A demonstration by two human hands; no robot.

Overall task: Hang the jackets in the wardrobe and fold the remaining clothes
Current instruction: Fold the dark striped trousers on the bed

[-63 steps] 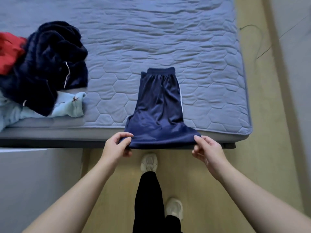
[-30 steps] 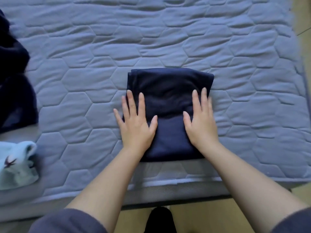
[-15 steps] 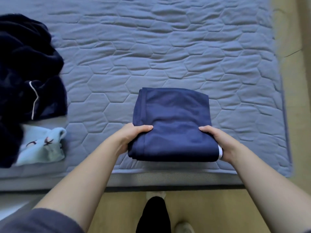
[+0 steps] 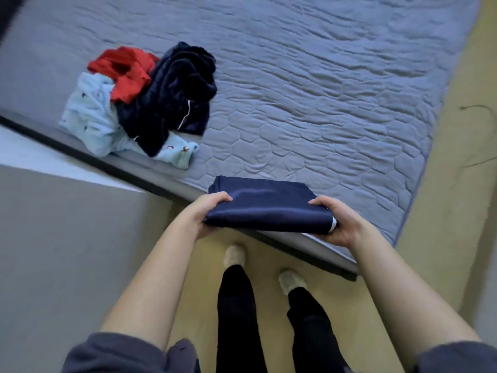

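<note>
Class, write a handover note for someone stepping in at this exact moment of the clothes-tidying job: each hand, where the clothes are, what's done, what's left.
Left grip: holds the left end of the folded navy-blue satin garment.
Right grip: holds its right end, over the near edge of the grey quilted mattress.
Done: that garment is folded.
Left: set it down, then sort the heap on the mattress to the left: crumpled red garment, dark navy fleece garment, pale blue printed garment, all unfolded. No wardrobe in view.
</note>
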